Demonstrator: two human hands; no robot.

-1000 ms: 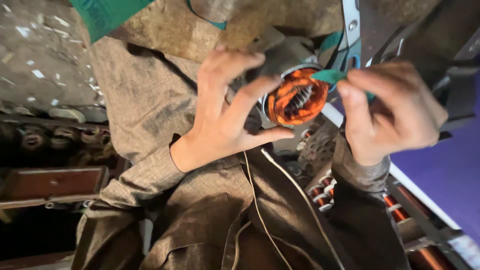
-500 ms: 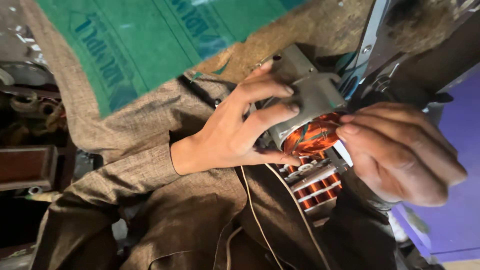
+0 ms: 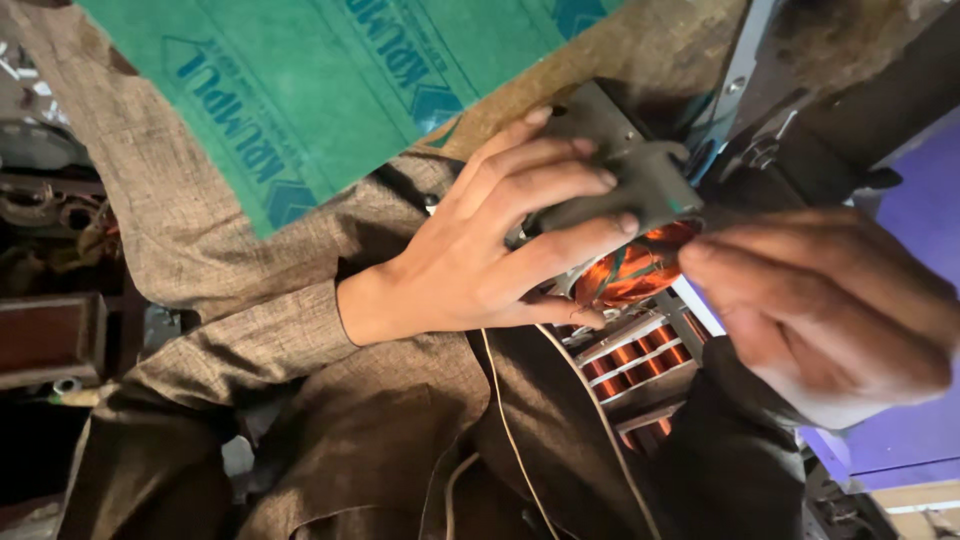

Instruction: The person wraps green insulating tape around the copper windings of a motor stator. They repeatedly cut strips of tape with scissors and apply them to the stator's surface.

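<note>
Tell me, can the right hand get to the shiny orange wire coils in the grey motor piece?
Probably yes. The right hand is already right beside the orange wire coils, fingertips almost touching, with nothing between them. The left hand grips the grey motor piece from the other side, leaving the coil end open.

A large green sheet [image 3: 330,90] with darker printed markings is seen across the upper left, laid over brown woven cloth [image 3: 180,210]. A thin pale cord [image 3: 510,430] is draped down the brown garment at lower centre. A stack of copper-wound cores [image 3: 635,365] is visible lower right. A purple surface [image 3: 915,440] is seen at far right. A dark brown box [image 3: 50,340] is noted at left.
</note>
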